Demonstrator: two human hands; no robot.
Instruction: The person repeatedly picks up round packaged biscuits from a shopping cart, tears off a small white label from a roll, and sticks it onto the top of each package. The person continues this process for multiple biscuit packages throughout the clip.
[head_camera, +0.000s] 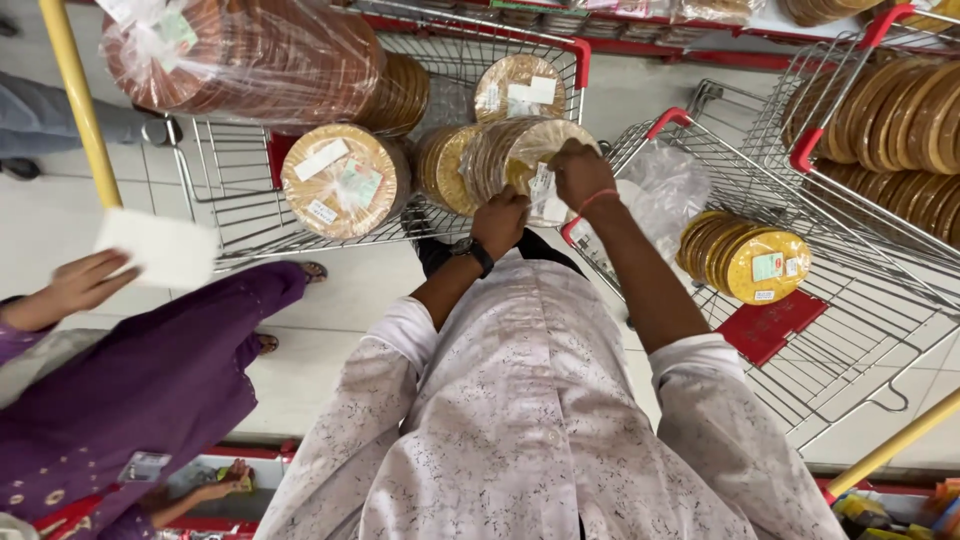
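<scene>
Both my hands hold one clear-wrapped stack of thin round yellow-brown discs (515, 150) between two shopping carts. My left hand (498, 222), with a dark watch at the wrist, grips the stack's lower edge. My right hand (580, 175), with a red band at the wrist, grips its right edge by the white label. The stack hangs over the near rim of the left cart (235, 245), beside other wrapped stacks (345, 180) lying in that cart.
The right cart (850, 340) holds one yellow wrapped stack (750, 260) and a loose clear bag (665, 180). A third cart at top right is full of discs (900, 120). A person in purple (150, 390) stands at left holding a white card (160, 248). Yellow poles (80, 100) flank me.
</scene>
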